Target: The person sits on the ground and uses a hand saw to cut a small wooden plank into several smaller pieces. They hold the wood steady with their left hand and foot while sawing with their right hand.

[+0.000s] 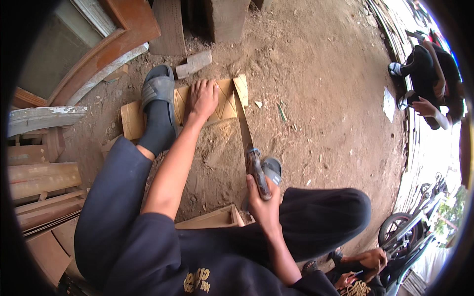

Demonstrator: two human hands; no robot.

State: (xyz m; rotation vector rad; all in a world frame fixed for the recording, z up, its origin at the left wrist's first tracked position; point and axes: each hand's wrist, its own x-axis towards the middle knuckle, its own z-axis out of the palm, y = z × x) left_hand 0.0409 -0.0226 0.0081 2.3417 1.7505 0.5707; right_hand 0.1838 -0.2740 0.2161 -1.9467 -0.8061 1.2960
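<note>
A pale wooden board (226,108), marked with zigzag pencil lines, lies on the dirt ground. My left hand (202,101) presses on its middle, fingers curled over the far edge. The left foot, in a grey slide sandal (159,89), stands on the board's left part. In my right hand (265,204) is the dark, worn handle of a handsaw (245,129), fingers wrapped round it. The narrow blade points away from me and meets the board near its right end. Beyond the blade, the end piece (241,89) sits at a slight angle; whether it is fully severed cannot be made out.
A grey block (194,64) lies just beyond the board. Wooden posts (228,19) stand at the back, and a curved wooden frame (106,61) at the far left. Stacked timber (47,180) fills the left side. Other people (429,74) sit at the right, near a motorcycle (402,229).
</note>
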